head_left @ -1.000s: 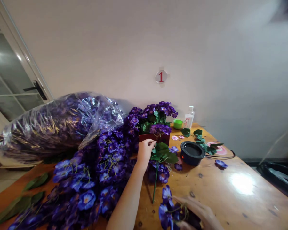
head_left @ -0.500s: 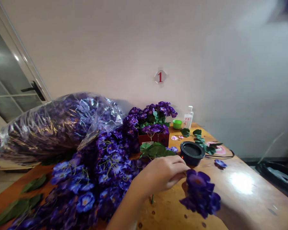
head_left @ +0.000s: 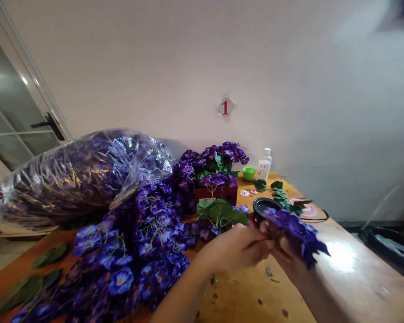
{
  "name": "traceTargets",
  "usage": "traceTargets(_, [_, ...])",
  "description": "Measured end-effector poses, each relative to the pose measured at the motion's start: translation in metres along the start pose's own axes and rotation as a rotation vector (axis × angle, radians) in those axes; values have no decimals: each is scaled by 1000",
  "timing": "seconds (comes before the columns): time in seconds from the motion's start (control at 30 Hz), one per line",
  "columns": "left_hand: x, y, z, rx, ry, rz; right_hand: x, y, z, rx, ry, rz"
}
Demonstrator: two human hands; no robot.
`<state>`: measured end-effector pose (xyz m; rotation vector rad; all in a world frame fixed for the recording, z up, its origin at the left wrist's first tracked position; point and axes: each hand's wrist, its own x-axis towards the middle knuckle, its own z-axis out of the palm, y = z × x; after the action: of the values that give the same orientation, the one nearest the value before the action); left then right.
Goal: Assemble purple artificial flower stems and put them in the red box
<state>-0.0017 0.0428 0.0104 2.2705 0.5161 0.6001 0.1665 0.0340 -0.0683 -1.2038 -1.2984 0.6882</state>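
Observation:
My right hand (head_left: 287,256) is closed around the stems of a bunch of purple artificial flowers (head_left: 298,233), whose blooms tilt out to the right. Fingertips of my left hand (head_left: 239,246) are pinched together at the stem end of this bunch, touching my right hand. What exactly they pinch is too small to make out. Just behind my left hand rises a sprig of green leaves (head_left: 221,210); its stem shows again below the wrist, and I cannot tell whether the hand holds it. A black round pot (head_left: 264,205) with a small red light sits behind the bunch, partly covered by it.
Piles of purple-blue flowers (head_left: 121,282) cover the table's left side, with a clear plastic bag (head_left: 84,179) of more behind. A red box (head_left: 218,195) holds flowers. Further right are a green cup (head_left: 248,174), a bottle (head_left: 264,165), loose leaves (head_left: 278,192) and a black bin (head_left: 387,251).
The flower bunch has swung up and right, from facing me to tilting away, and now overlaps the pot. My right hand has come into clearer view against my left fingertips.

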Motion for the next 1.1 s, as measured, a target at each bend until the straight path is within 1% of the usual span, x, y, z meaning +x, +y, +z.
traceTargets(0.1, [-1,-2,-3,-235,-121,-45,-12,-10,-15,212,-53,14])
traceTargets(0.17, [-4,0,-8,-257,-145,-53,-20,-16,-22,333,-56,51])
traceTargets(0.2, [-6,1,-11,-223,-147,-45,-23,-19,-24,333,-40,64])
traceTargets(0.3, [-7,3,-17,-87,-165,-27,-28,-25,-23,185,20,35])
traceTargets(0.4, [-6,0,-18,-22,-233,-20,-29,-24,-19,128,48,-21])
traceTargets(0.53, [-7,-6,-17,-15,-363,-10,-30,-18,-26,12,-44,-75])
traceTargets(0.6, [-9,-7,-17,-53,-417,-46,-30,-17,-29,-29,-85,-79])
traceTargets(0.63, [-10,-6,-17,-69,-422,-69,-30,-18,-30,-29,-98,-69])
traceTargets(0.67, [-12,-6,-17,-70,-402,-93,-30,-20,-30,-15,-112,-41])
traceTargets(0.7, [-14,-5,-18,-54,-355,-120,-30,-23,-29,6,-128,1])
traceTargets(0.73, [-15,-5,-19,-15,-275,-154,-31,-26,-28,30,-138,48])
traceTargets(0.77, [-17,-5,-21,54,-160,-198,-31,-29,-25,51,-149,96])
traceTargets(0.8, [-18,-6,-23,153,-10,-262,-32,-31,-22,65,-156,136])
traceTargets(0.9, [-20,-20,-34,502,488,-532,-30,-27,-8,58,-162,211])
traceTargets(0.93, [-19,-29,-38,589,609,-614,-26,-23,-2,48,-169,257])
traceTargets(0.97, [-18,-39,-41,627,684,-672,-21,-17,7,40,-179,304])
traceTargets(1.0, [-16,-50,-42,599,711,-698,-13,-11,16,36,-185,349])
traceTargets(1.03, [-13,-62,-43,517,700,-691,-5,-4,26,38,-187,371])
traceTargets(1.1, [-5,-84,-40,247,605,-594,14,7,48,84,-159,310])
